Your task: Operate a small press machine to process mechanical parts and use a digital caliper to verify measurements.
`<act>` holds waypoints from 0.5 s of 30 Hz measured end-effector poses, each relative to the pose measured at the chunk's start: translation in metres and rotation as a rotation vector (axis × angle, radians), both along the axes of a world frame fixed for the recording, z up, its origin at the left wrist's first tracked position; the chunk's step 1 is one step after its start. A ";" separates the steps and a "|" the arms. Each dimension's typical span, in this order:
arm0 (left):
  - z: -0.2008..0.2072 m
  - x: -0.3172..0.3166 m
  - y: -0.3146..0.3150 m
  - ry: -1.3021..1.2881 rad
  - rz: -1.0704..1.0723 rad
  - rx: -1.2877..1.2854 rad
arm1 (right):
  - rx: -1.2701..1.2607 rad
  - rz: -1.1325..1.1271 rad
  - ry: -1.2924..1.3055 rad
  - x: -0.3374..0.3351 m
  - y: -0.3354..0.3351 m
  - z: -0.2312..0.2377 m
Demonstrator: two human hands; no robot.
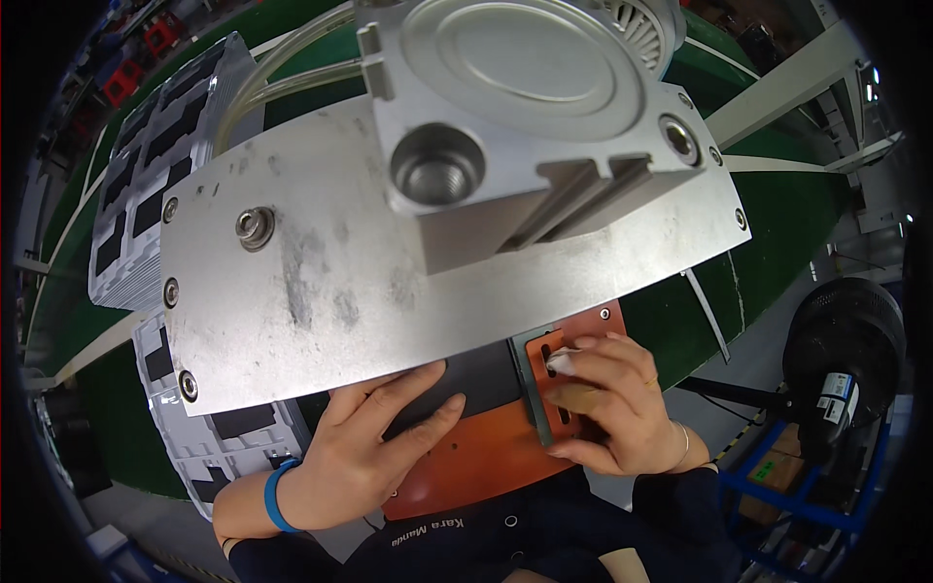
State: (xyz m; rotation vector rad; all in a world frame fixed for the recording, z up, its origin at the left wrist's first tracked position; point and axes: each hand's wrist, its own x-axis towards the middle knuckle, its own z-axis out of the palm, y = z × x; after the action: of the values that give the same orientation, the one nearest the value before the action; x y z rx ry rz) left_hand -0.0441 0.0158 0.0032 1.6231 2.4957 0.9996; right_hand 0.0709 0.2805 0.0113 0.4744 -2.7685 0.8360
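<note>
My left hand (374, 437), with a blue wristband (279, 496), lies with fingers spread on a flat dark grey piece (483, 391). That piece rests on an orange base plate (476, 457), partly under the metal press plate (330, 282). My right hand (617, 403) is curled at the slotted orange bracket (535, 348) and the grey-green strip (530, 394) along the dark piece's right edge. Something small and white (561, 362) shows at its index fingertip; whether it is held or worn, I cannot tell. The bent fingers hide what lies between them.
A silver pneumatic cylinder (525, 68) with clear tubes (282, 92) stands on the press plate over my hands. Stacked grey trays (126, 219) with dark pieces are on the left, another tray (262, 452) nearer. At right are a round black device (841, 340) and a blue frame (797, 505).
</note>
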 end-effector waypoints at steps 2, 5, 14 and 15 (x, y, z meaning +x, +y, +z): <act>0.000 0.000 0.000 -0.002 -0.003 0.005 | 0.138 0.099 -0.027 -0.001 -0.003 0.006; 0.000 -0.001 0.000 0.008 -0.010 0.005 | 0.232 0.157 -0.096 -0.001 -0.006 0.004; 0.002 0.001 -0.003 -0.025 0.000 -0.048 | 0.253 0.172 -0.119 -0.005 -0.008 0.007; 0.002 0.000 -0.003 -0.024 -0.001 -0.047 | 0.252 0.170 -0.122 -0.004 -0.008 0.007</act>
State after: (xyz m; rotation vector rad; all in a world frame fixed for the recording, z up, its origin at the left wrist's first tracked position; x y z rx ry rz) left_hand -0.0436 0.0131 0.0055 1.5907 2.4828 0.9473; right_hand 0.0670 0.2720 0.0183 0.7344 -2.9959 0.5671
